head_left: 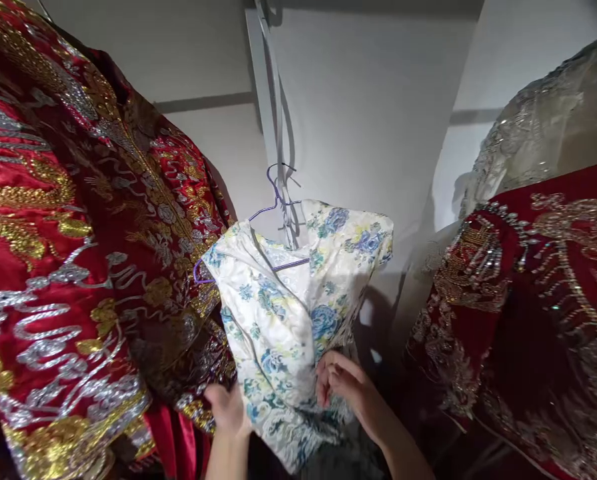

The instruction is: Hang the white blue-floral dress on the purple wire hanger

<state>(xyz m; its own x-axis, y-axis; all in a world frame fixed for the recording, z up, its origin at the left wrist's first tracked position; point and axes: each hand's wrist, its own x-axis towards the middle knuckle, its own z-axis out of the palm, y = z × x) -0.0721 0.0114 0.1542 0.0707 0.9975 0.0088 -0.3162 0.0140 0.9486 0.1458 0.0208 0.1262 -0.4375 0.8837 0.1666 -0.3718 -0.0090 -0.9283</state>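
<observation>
A white sleeveless garment with blue and yellow flowers (278, 320) hangs in the middle on a thin purple hanger (263, 212). The hanger's hook is at a metal rack upright. Beside the garment's lower left edge is my left hand (228, 410), slightly blurred, its thumb up; its other fingers are hidden or smeared, so any grip cannot be made out. My right hand (341, 380) is in front of the garment's lower right part, fingers curled and close together against the cloth. Whatever it may pinch is too small to make out.
A large red jacket with gold and silver embroidery (128, 220) fills the left side. On the right hang a dark red beaded garment (523, 300) and a sheer silvery one (533, 127). The metal upright (277, 100) stands before a pale wall (368, 100).
</observation>
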